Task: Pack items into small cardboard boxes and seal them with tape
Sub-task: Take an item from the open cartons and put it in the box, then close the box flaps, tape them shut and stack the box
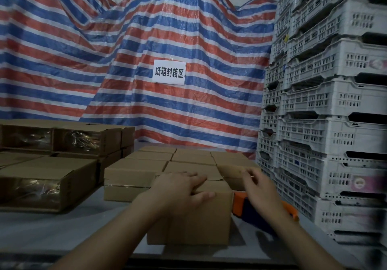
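the box (201, 217) stands at the near edge of the table (62, 227), top flaps down. the left hand (184, 188) lies flat on top of the box, fingers straight and spread a little, thumb laid along the near top edge; it presses rather than grips. the right hand (258, 188) is just beyond the box's right side, blurred, fingers bent over the far right corner; whether it holds anything cannot be told. right of the box, touching or nearly so, lies an orange and dark blue tape gun (240, 202), partly hidden by the right forearm.

directly behind the box sits a block of closed small boxes (167, 160) packed side by side in rows. left of the box, well apart, are larger cartons (52, 177) with shiny tape on their sides, some stacked 2 high. right of the box rises a tall stack of white perforated crates (326, 102). far behind the box hangs a red, white and blue striped tarp (104, 60) with a white printed sign (169, 72) on it.
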